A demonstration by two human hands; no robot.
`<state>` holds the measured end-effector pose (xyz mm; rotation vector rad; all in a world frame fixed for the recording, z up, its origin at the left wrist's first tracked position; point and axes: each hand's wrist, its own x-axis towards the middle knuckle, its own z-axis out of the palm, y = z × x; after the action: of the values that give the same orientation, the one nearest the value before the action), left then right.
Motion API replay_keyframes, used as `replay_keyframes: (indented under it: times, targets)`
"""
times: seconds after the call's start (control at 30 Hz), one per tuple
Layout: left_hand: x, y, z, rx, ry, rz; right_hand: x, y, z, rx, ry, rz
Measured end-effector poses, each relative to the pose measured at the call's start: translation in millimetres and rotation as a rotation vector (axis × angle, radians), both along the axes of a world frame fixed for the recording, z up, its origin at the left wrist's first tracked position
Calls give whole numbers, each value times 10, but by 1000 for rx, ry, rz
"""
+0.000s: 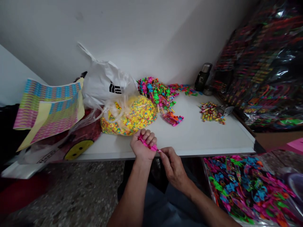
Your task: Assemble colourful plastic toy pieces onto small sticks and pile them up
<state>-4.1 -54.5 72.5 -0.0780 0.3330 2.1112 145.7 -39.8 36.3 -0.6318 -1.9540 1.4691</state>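
My left hand (143, 150) is closed around a bright pink plastic toy (147, 143) at the front edge of the white table (196, 138). The toy's exact kind is hard to make out, as my fingers cover part of it. My right hand (174, 167) pinches a small pale-and-pink end piece (159, 151) where it meets the toy. Just beyond my left hand lies a clear plastic bag (132, 115) full of tiny yellow, orange and green pieces. Behind it is a pile of colourful plastic toys (157, 91), with a few orange and pink ones nearer me.
Small yellow-and-red tubes (211, 113) lie at the right, near a dark flask (203, 77). A white bag (107, 82) and printed sticker sheets (52, 107) stand at the left. Bagged toys (267, 72) are stacked at the right, above an open bag of toys (246, 186).
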Motion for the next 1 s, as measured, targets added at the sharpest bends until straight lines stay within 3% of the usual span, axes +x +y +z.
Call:
replay_keyframes:
  times: [0.2,0.73,0.9,1.0]
  targets:
    - [93,-9,38,-68,96,5,12,-71,-65,-39,43,-20]
    - [108,77,-58,-133,44,-26,-44,-97,-203,-63,59,-92]
    - [12,275,-149,-163,70,-25,-79,130,-197,-102,31,-51]
    - [-107,408,-277,-231,258,44,-181,518,-134,-34,31,-170]
